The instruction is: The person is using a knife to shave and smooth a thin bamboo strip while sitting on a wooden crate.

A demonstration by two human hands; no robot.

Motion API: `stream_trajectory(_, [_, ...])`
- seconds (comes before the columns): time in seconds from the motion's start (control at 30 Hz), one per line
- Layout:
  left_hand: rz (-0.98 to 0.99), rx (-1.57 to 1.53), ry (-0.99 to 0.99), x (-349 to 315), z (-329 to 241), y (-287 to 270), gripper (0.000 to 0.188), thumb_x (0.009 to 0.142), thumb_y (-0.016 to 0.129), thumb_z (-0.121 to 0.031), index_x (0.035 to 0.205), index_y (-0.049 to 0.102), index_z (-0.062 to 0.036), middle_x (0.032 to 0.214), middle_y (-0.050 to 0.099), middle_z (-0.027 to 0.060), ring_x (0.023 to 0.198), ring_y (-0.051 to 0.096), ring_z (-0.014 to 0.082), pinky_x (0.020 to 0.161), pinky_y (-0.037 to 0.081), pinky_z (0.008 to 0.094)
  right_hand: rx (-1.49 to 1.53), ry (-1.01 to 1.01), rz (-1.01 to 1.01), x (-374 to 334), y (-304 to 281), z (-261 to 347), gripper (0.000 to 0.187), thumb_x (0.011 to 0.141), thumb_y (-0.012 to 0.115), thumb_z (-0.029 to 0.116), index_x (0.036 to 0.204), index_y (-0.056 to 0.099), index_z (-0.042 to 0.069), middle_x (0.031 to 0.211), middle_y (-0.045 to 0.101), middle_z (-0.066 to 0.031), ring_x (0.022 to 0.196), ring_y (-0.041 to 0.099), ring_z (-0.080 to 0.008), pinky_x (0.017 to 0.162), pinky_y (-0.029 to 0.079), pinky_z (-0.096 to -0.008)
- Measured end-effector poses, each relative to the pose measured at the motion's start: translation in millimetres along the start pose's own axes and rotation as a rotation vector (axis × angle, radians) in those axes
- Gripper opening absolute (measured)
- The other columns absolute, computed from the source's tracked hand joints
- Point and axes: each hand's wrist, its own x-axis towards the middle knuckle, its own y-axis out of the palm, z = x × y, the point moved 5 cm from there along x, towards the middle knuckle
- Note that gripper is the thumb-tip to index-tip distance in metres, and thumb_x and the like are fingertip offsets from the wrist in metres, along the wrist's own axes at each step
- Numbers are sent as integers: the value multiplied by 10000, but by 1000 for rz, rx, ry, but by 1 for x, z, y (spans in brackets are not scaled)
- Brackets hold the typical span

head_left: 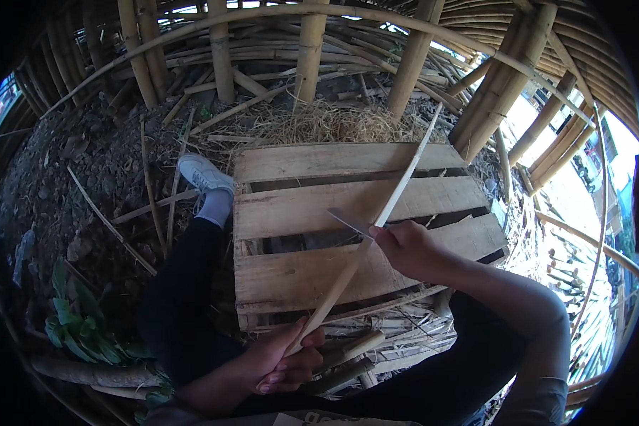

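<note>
A long pale bamboo strip (402, 179) runs slantwise over the wooden slatted crate (291, 279), from near my lap toward the far right. My left hand (280, 361) is wrapped round its near end. Around the strip's middle, my right hand (409, 248) is closed on a knife whose handle is hidden in the fist. The thin knife blade (349, 223) points to the left and lies across the strip, apparently touching it.
Bamboo posts (310, 53) and a curved rail stand beyond the crate, with dry shavings (334, 122) at their foot. My shoe (203, 173) rests left of the crate. Green leaves (78, 323) grow at the lower left, and cut bamboo pieces (362, 346) lie near my lap.
</note>
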Motion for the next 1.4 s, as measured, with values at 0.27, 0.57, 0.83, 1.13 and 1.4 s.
stream_trajectory(0.27, [30, -49, -9, 0, -2, -3, 392, 1045, 310, -457, 903, 402, -103, 530, 365, -10, 330, 363, 55, 229, 324, 180, -54, 110, 47, -8, 3, 6, 558, 1024, 451, 386, 726, 603, -61, 584, 590, -209, 583, 646, -368, 604, 494, -459])
stream_trajectory(0.57, [20, -49, 4, -2, -1, -2, 404, 1045, 303, -463, 907, 403, -97, 527, 369, -8, 329, 374, 57, 216, 321, 184, -56, -28, 63, -3, -4, 10, 567, 1029, 422, 402, 787, 627, -68, 565, 570, -180, 592, 664, -291, 647, 521, -431])
stream_trajectory(0.83, [-71, 75, -21, -9, -2, 3, 404, 1042, 283, -481, 903, 404, -121, 515, 335, -40, 302, 311, 30, 214, 281, 168, -5, 268, 163, 4, -13, 12, 533, 1034, 423, 350, 763, 594, -75, 544, 559, -159, 526, 621, -307, 556, 497, -452])
stream_trajectory(1.13, [-61, 33, 15, -6, -8, 0, 417, 1026, 308, -519, 903, 406, -132, 507, 328, -39, 300, 315, 33, 210, 269, 173, -4, 605, 337, 14, -22, 11, 483, 1027, 433, 346, 867, 597, -80, 636, 603, -240, 665, 657, -404, 691, 514, -491])
stream_trajectory(1.4, [-124, 144, 28, -1, -10, -1, 405, 1043, 253, -490, 899, 389, -136, 506, 321, -37, 300, 297, 36, 220, 262, 173, 67, 568, 229, 13, -20, -11, 581, 1031, 414, 400, 790, 592, -99, 588, 561, -185, 668, 673, -302, 683, 511, -466])
